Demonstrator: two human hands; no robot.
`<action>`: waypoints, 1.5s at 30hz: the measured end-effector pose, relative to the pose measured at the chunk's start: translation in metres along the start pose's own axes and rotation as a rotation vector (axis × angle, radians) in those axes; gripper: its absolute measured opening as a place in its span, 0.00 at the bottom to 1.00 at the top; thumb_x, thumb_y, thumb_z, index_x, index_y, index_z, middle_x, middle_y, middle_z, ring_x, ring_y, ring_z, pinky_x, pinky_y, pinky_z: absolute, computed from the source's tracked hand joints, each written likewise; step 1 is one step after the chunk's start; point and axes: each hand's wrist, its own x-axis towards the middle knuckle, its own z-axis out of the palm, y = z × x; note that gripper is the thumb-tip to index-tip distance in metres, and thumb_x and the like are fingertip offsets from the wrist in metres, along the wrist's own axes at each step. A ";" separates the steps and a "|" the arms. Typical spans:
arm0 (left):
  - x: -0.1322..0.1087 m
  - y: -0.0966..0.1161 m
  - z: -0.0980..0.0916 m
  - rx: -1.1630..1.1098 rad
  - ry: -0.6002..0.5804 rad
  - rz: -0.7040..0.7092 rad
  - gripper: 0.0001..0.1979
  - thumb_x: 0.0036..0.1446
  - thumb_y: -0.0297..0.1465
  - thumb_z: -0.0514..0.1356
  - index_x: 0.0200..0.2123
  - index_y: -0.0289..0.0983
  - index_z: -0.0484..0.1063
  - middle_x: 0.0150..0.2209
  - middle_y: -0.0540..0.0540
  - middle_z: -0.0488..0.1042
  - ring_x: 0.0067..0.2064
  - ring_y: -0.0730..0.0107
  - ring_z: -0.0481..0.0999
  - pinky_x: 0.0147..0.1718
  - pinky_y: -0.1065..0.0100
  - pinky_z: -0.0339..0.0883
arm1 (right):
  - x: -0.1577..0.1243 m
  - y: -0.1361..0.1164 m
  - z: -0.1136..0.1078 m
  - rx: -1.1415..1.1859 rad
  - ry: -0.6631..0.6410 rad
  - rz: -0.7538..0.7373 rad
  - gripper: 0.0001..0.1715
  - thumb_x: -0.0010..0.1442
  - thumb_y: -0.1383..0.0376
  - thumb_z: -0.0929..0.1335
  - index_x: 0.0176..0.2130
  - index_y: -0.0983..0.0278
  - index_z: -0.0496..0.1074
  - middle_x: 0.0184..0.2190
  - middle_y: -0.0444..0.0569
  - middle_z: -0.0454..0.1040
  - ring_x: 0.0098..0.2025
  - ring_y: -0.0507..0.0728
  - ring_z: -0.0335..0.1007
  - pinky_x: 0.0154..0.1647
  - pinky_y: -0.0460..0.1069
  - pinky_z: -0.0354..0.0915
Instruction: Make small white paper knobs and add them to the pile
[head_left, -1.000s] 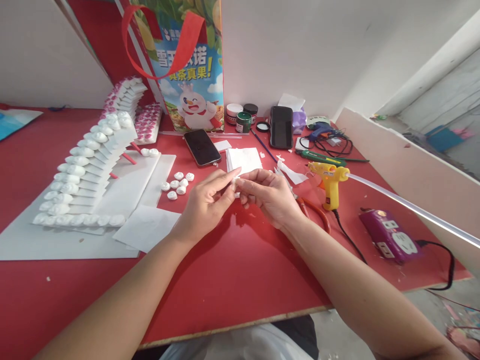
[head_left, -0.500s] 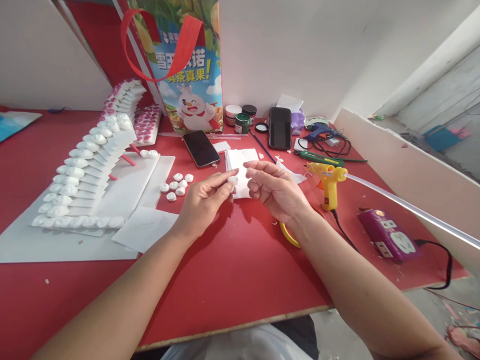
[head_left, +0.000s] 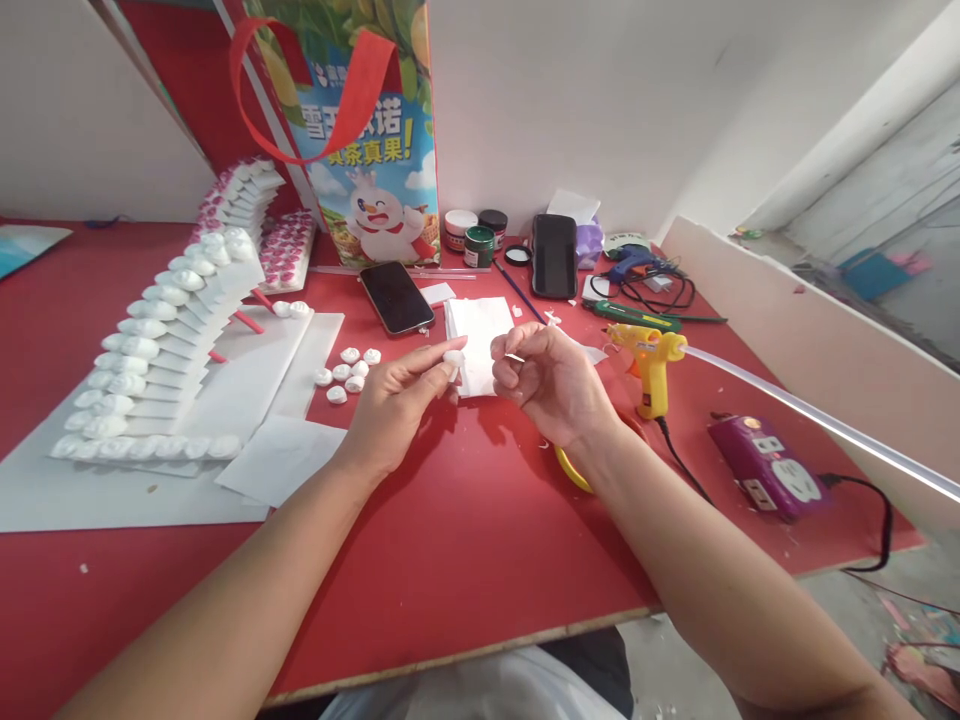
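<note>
Left hand (head_left: 397, 405): grip nearly closed, thumb and index fingertips pinching a small white piece (head_left: 453, 358); other fingers bent behind, partly hidden. Right hand (head_left: 555, 385): grip part-open, fingers loosely curled, palm side turned in toward the left, slim gap between thumb and index with white showing through, apparently the paper behind. Right fingertips sit near the piece but clear of it. Piece pokes out from the left fingertips, its free side toward the right hand, pale edge up; looks about as wide as tall, so long axis can't be told, and fingers cover part of it. It's at the very tips of the left grip, held off the red tabletop (head_left: 465, 570), between the two hands and over the left edge of the white paper stack (head_left: 480, 330) as seen. Seven white rosettes (head_left: 337, 395) lie loose left of the left hand, just beside it. Farther left, curved white model (head_left: 180, 360) edged with similar rosettes. Yellow ring handle (head_left: 574, 472) shows partly under the right wrist; yellow glue gun (head_left: 651, 370) stands right of the right hand, clear stick out its back. Black phone (head_left: 395, 297) lies beyond the left hand, screen up.
</note>
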 end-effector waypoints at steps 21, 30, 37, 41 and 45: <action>0.003 0.000 0.001 -0.086 0.009 -0.014 0.17 0.58 0.35 0.68 0.51 0.40 0.83 0.32 0.48 0.77 0.33 0.72 0.72 0.36 0.66 0.66 | 0.003 -0.036 -0.019 -0.255 0.161 -0.258 0.23 0.39 0.58 0.85 0.22 0.64 0.73 0.19 0.42 0.68 0.21 0.46 0.57 0.18 0.45 0.49; 0.000 0.005 0.003 -0.076 0.008 -0.026 0.16 0.58 0.34 0.68 0.50 0.40 0.83 0.34 0.48 0.77 0.32 0.73 0.71 0.37 0.66 0.66 | 0.005 -0.046 -0.025 -0.317 0.257 -0.367 0.29 0.51 0.46 0.79 0.23 0.61 0.67 0.19 0.40 0.63 0.16 0.45 0.53 0.15 0.47 0.47; 0.001 0.003 0.002 -0.068 0.011 -0.024 0.16 0.58 0.34 0.68 0.50 0.39 0.83 0.34 0.48 0.77 0.32 0.73 0.72 0.37 0.66 0.66 | 0.006 -0.040 -0.025 -0.319 0.253 -0.374 0.37 0.56 0.42 0.75 0.18 0.60 0.55 0.16 0.38 0.51 0.15 0.45 0.44 0.13 0.47 0.42; 0.001 0.003 0.002 -0.107 -0.003 -0.022 0.14 0.59 0.33 0.68 0.49 0.40 0.84 0.33 0.48 0.77 0.33 0.73 0.72 0.37 0.66 0.67 | 0.003 -0.036 -0.018 -0.284 0.135 -0.338 0.27 0.48 0.49 0.81 0.23 0.61 0.67 0.23 0.41 0.65 0.22 0.47 0.58 0.22 0.47 0.59; 0.000 0.006 0.005 -0.178 -0.014 -0.013 0.12 0.58 0.32 0.68 0.46 0.39 0.84 0.32 0.48 0.77 0.33 0.72 0.73 0.36 0.67 0.68 | 0.001 -0.033 -0.017 -0.322 0.099 -0.367 0.20 0.42 0.58 0.84 0.24 0.62 0.74 0.23 0.42 0.71 0.25 0.49 0.64 0.25 0.47 0.62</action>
